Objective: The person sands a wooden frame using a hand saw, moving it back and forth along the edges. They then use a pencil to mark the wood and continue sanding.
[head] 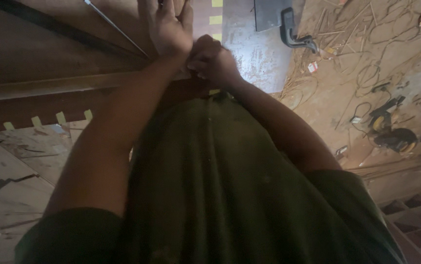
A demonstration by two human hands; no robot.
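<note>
My left hand (169, 24) lies flat, palm down and fingers stretched out, on a dark wooden plank (49, 54) in front of me. My right hand (213, 61) is curled into a fist right beside my left wrist, its fingertips at the plank's near edge. I see nothing inside the fist, and the dim light hides the fingertips. My dark green shirt (230, 186) fills the lower part of the view.
A thin metal rod (112, 24) lies slantwise on the plank. A grey metal blade with a black handle (288, 27) rests beyond my hands. On the dusty floor to the right are a yellow-and-black power tool (391, 134), cables and wood slivers.
</note>
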